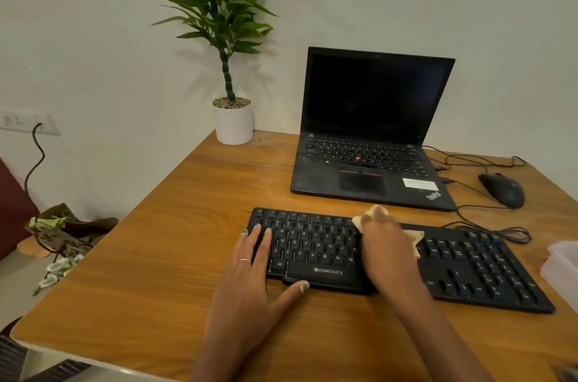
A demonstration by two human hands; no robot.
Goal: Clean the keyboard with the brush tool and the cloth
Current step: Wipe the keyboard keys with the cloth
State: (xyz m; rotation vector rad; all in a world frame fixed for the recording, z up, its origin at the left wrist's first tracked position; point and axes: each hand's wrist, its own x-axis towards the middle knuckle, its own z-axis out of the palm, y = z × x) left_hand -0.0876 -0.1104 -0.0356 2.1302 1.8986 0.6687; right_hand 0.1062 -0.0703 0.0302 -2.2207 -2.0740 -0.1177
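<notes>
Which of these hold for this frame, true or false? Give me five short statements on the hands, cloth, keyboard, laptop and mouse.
1. The right hand presses a cloth onto the keyboard. True.
2. The left hand holds a brush. False: it rests with straight fingers on the keyboard's left end and holds nothing; no brush is in view.
3. The laptop is closed. False: its lid is open and the screen is dark.
4. The mouse lies to the right of the laptop. True.
5. The plant pot stands on the keyboard. False: it stands on the table at the back, by the wall.
</notes>
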